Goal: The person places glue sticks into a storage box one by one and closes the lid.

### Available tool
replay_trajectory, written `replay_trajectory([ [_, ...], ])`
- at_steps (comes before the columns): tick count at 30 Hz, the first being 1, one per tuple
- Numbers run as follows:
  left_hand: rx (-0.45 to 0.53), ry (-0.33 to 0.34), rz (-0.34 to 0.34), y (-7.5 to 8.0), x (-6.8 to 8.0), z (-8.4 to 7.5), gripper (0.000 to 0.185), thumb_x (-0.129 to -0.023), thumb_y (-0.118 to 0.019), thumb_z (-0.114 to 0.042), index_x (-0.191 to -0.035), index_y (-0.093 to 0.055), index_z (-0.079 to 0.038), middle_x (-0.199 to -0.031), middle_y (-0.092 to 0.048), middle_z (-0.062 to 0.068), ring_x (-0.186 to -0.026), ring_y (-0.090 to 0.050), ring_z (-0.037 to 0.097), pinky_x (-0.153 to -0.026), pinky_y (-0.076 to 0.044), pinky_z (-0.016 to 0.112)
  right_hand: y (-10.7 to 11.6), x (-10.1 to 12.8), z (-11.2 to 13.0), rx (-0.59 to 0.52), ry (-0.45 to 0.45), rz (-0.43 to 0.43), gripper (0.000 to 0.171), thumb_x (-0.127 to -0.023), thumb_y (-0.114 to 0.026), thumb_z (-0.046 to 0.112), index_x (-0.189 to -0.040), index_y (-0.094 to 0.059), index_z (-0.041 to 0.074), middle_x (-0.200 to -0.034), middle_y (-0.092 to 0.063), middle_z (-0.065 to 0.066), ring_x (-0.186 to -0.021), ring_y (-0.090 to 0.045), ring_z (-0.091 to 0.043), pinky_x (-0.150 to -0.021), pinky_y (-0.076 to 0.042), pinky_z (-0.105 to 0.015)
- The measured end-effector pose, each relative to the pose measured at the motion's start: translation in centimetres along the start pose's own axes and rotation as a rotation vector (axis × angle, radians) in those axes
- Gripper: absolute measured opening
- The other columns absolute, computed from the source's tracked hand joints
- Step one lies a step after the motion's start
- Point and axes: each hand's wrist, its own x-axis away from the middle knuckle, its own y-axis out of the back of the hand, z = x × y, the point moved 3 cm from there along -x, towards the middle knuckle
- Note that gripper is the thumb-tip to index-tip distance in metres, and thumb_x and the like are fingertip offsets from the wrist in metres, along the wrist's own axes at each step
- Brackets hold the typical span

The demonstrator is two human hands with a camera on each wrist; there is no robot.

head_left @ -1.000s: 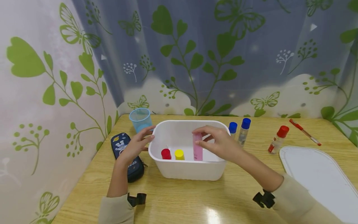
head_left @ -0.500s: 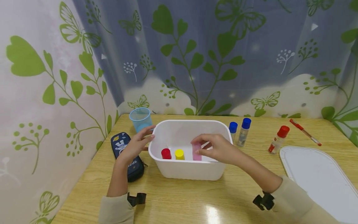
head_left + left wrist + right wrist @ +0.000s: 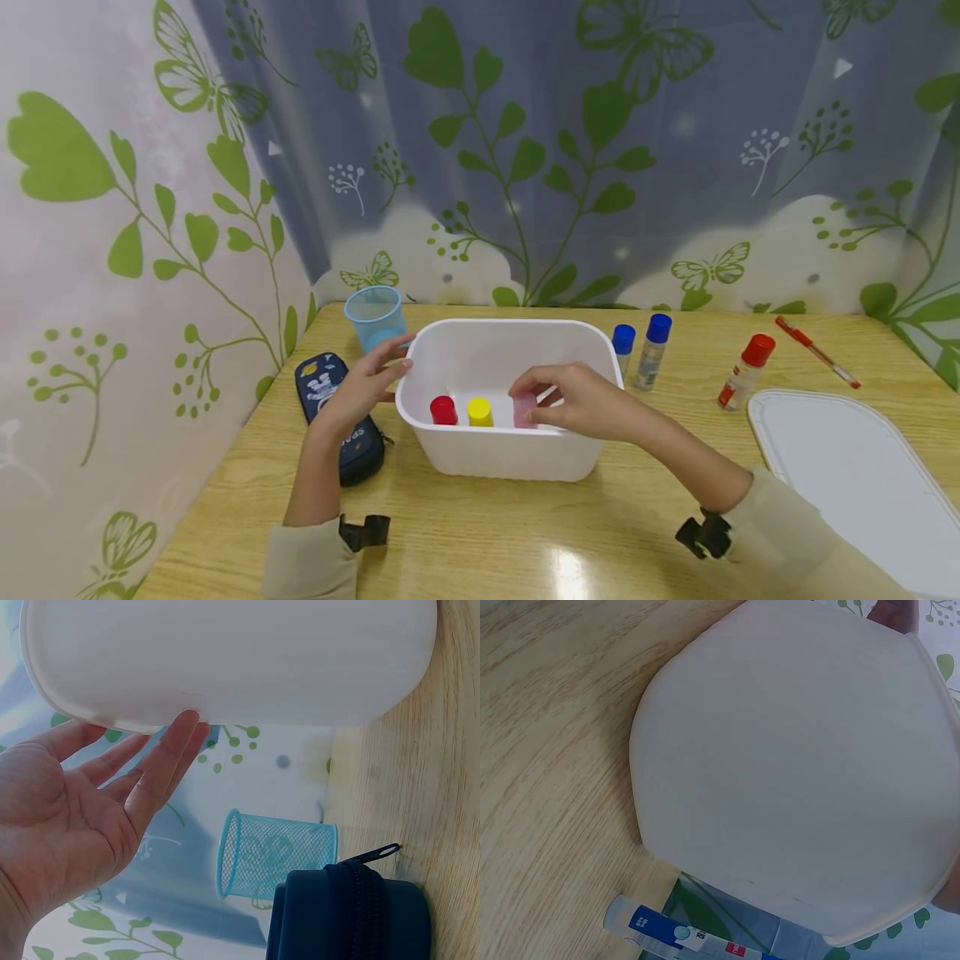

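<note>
Wooden tabletop (image 3: 525, 533) against leaf-and-butterfly printed curtains.

Head view — white plastic bin (image 3: 510, 458) at the middle of the tabletop. Inside it, along its near wall: red-capped tube (image 3: 443, 410), yellow-capped tube (image 3: 480, 412), pink glue stick (image 3: 523, 410) standing upright beside them. Right hand (image 3: 581, 402) reaches over the bin's near rim, fingers curled round the pink glue stick's top. Left hand (image 3: 366, 385) lies with straight fingers against the bin's left rim, holding nothing. Blue mesh cup (image 3: 375, 317) at the far left corner; dark zip pouch (image 3: 337, 408) along the left edge. Two blue-capped tubes (image 3: 637, 350) just beside the bin's right wall; red-capped glue bottle (image 3: 742, 373) and red pen (image 3: 817, 353) toward the right edge; white lid (image 3: 862, 483) at the near right corner.

Left wrist view — left hand (image 3: 82, 817) open, fingertips touching the bin wall (image 3: 225, 660); mesh cup (image 3: 274, 855) and pouch (image 3: 349, 915) beyond.

Right wrist view — bin's outer wall (image 3: 795, 765) fills the frame; the glue stick is hidden.

Handling, judged: glue stick light, rigid, smooth-sided — best pinched around the upper barrel.
</note>
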Motion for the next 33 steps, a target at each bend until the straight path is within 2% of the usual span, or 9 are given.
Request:
replay_trajectory([
  [15, 0.0, -0.003, 0.001, -0.02, 0.0, -0.01, 0.051, -0.098, -0.045, -0.023, -0.143, -0.028, -0.007, -0.136, -0.035, 0.021, -0.116, -0.044, 0.037, -0.085, -0.045, 0.046, -0.11, 0.01, 0.24, -0.017, -0.037, 0.041, 0.023, -0.082, -0.068, 0.004, -0.104, -0.064, 0.001, -0.097, -0.064, 0.0, -0.089, -0.059, -0.013, -0.074, -0.05, -0.023],
  [26, 0.007, 0.003, 0.001, 0.01, -0.06, 0.04, 0.05, -0.098, -0.045, -0.023, -0.143, -0.029, -0.007, -0.137, -0.035, 0.02, -0.117, -0.043, 0.036, -0.086, -0.044, 0.048, -0.19, 0.05, 0.18, -0.041, -0.009, 0.05, 0.02, -0.085, -0.065, 0.006, -0.104, -0.064, 0.003, -0.097, -0.064, 0.0, -0.088, -0.059, -0.013, -0.073, -0.05, -0.024],
  [29, 0.008, 0.005, -0.001, 0.03, -0.1, 0.05, 0.05, -0.098, -0.045, -0.023, -0.143, -0.029, -0.007, -0.137, -0.035, 0.02, -0.117, -0.043, 0.036, -0.086, -0.043, 0.049, -0.07, 0.07, 0.24, -0.043, -0.006, 0.038, 0.019, -0.085, -0.065, 0.006, -0.104, -0.064, 0.004, -0.098, -0.065, -0.001, -0.089, -0.059, -0.013, -0.074, -0.05, -0.025],
  [33, 0.012, 0.008, -0.003, -0.05, -0.09, 0.01, 0.051, -0.098, -0.046, -0.023, -0.143, -0.028, -0.007, -0.137, -0.035, 0.02, -0.117, -0.043, 0.036, -0.087, -0.043, 0.05, 0.43, 0.2, 0.32, -0.062, -0.017, -0.029, 0.019, -0.086, -0.065, 0.01, -0.105, -0.064, 0.005, -0.1, -0.065, 0.0, -0.092, -0.059, -0.012, -0.076, -0.05, -0.027],
])
